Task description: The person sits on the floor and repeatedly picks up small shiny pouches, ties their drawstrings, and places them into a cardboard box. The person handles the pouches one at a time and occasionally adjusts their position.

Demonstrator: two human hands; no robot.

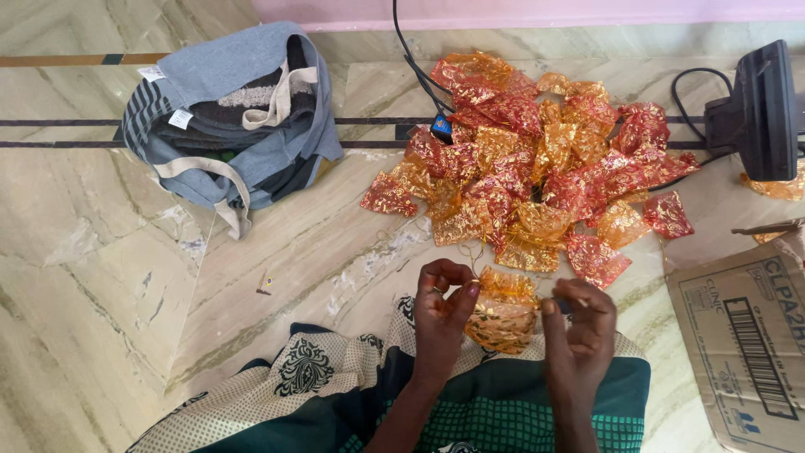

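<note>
A small orange-gold shiny fabric pouch hangs between both my hands over my lap. My left hand pinches its left upper edge, fingers curled. My right hand grips its right upper edge, thumb and fingers closed on it. Just beyond my hands lies a large heap of red and orange pouches of the same kind spread on the marble floor. One red pouch lies closest to my right hand.
A grey cloth bag with folded fabric sits at the far left. A black device with cables stands at the right. A cardboard box lies at the near right. My patterned green and cream garment covers my lap.
</note>
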